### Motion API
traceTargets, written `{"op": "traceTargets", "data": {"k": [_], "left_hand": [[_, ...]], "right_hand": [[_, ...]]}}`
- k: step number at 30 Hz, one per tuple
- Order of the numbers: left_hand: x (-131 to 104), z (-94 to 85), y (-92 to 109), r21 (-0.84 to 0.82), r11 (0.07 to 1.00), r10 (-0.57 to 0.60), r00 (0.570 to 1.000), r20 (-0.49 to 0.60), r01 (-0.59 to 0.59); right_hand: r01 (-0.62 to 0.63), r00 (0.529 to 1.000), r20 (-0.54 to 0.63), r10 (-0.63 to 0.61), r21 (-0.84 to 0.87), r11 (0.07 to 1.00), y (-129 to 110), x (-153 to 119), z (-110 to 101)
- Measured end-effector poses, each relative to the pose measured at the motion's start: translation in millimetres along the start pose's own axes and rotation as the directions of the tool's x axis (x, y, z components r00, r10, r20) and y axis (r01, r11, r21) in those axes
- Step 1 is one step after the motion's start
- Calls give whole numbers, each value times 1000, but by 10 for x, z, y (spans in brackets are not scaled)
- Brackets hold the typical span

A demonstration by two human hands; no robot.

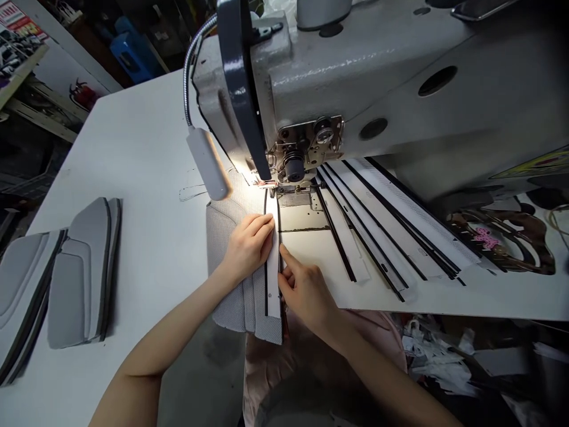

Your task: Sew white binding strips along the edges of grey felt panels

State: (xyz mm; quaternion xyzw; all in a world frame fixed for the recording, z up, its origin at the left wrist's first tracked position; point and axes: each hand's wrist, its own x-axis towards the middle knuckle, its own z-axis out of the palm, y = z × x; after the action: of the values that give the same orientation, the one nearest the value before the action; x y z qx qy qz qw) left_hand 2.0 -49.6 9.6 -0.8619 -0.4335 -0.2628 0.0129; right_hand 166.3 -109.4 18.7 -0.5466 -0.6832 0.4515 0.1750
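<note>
A grey fabric panel (226, 237) lies under the lit needle area of the sewing machine (306, 142), its near end hanging past the table edge. Along its right side runs a white strip (273, 296) with black edging. My left hand (249, 246) presses on the panel and strip, fingers bent together near the strip's upper part. Against the strip's right edge, lower down, is my right hand (306, 290), with index finger and thumb pinching the edge. The machine's foot is partly hidden by its guard.
Several white strips with black edges (382, 219) fan out right of the needle. Stacked grey panels (80, 279) lie on the white table (146, 148) at left. A lamp (208, 163) hangs left of the machine head. Scissors-like dark handles (528, 237) are at far right.
</note>
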Motion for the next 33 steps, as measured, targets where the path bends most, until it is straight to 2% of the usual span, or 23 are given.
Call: {"op": "traceTargets", "data": {"k": [4,9,12,16,23,33], "left_hand": [[-45,-10,31,-20,1000,-18,1000,-6,18],[48,41,-107,-18,1000,10,999,30,-9],[117,66,-180,-12,1000,7,999,46,-7],[140,48,-166,2,1000,20,998,60,-20],[16,-1,-26,5,1000,-14,999,37,14],[188,93,-264,32,999,16,997,80,-19]], "right_hand": [[2,1000,17,-1,-52,999,-21,-50,2],[-13,988,151,25,-79,997,-39,-313,75],[-43,981,188,55,-65,997,-39,-378,96],[-63,980,191,63,-5,998,-39,-297,73],[-75,985,161,63,66,995,-22,-140,17],[-39,997,68,35,58,998,-35,54,13]]}}
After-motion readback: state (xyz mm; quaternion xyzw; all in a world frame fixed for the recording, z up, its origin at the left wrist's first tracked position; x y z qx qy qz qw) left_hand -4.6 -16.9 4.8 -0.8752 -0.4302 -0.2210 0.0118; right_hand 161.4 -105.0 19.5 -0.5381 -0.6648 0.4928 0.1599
